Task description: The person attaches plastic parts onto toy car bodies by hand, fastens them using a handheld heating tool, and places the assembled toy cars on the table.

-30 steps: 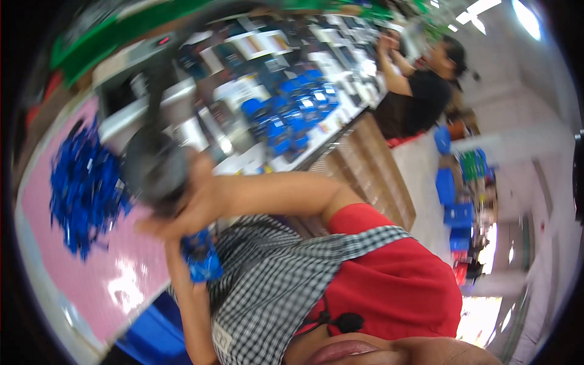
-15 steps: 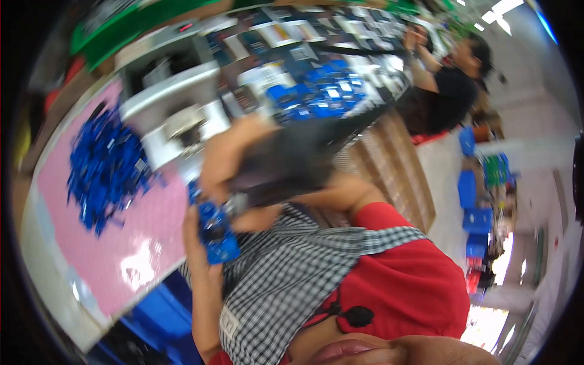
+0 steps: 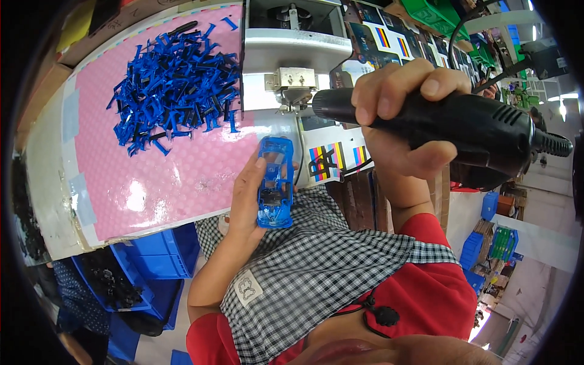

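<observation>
My left hand (image 3: 245, 193) is wrapped round a blue toy car body shell (image 3: 277, 176), its hollow underside facing up, just in front of the table edge. My right hand (image 3: 398, 97) grips a thick black electric screwdriver (image 3: 471, 125), held nearly level. The screwdriver's narrow end points left, with its tip at the small metal outlet of a screw feeder (image 3: 296, 79); whether a screw sits on the tip is too small to tell. Left of the feeder lies a heap of small blue and black plastic parts (image 3: 176, 88).
A pink bubble-textured mat (image 3: 176, 188) covers the left of the table. Printed cards (image 3: 377, 39) with colour bars lie beyond the feeder. The screwdriver's cable (image 3: 556, 144) runs off right. Blue crates (image 3: 152, 255) stand below the table at left; green bins (image 3: 426, 15) are at the back.
The screwdriver was blurred over the car shell; now my right hand holds it away from the shell, at the screw feeder. The view has turned, and the left hand still holds the shell.
</observation>
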